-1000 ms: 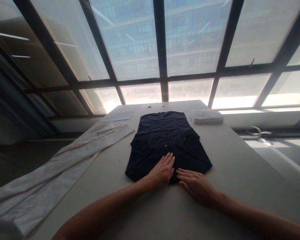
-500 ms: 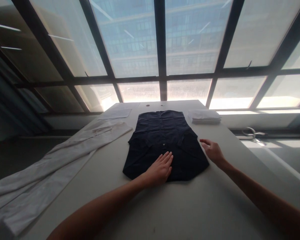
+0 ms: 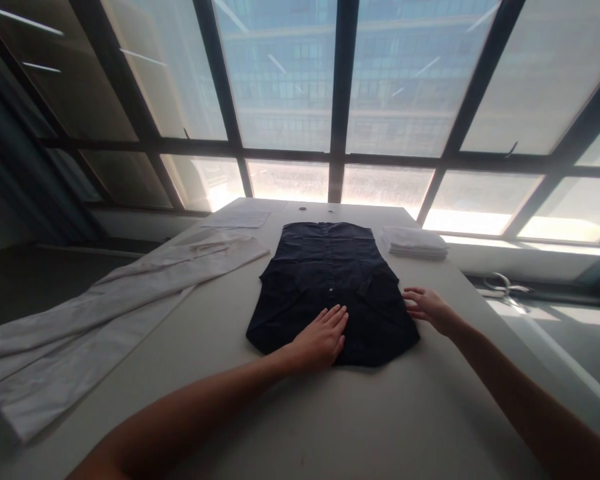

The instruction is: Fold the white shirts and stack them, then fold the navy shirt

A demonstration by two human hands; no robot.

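Observation:
A dark navy buttoned shirt lies folded inward at its sides on a white table, its front facing up and a small pale button near the middle. My left hand rests flat on the lower part of the shirt, fingers stretched out and together. At the shirt's right edge is my right hand, fingers extended toward the cloth with small gaps between them. Its fingertips are at or just over the edge; contact cannot be made out for certain.
White trousers stretch along the table's left side and hang past its edge. Behind them lies a flat white sheet. A stack of folded white cloth sits at the back right. Tall windows rise beyond the table.
My right hand has shifted slightly down along the shirt's right edge, and its fingers have straightened. My left hand stays on the cloth. The view has tilted a little.

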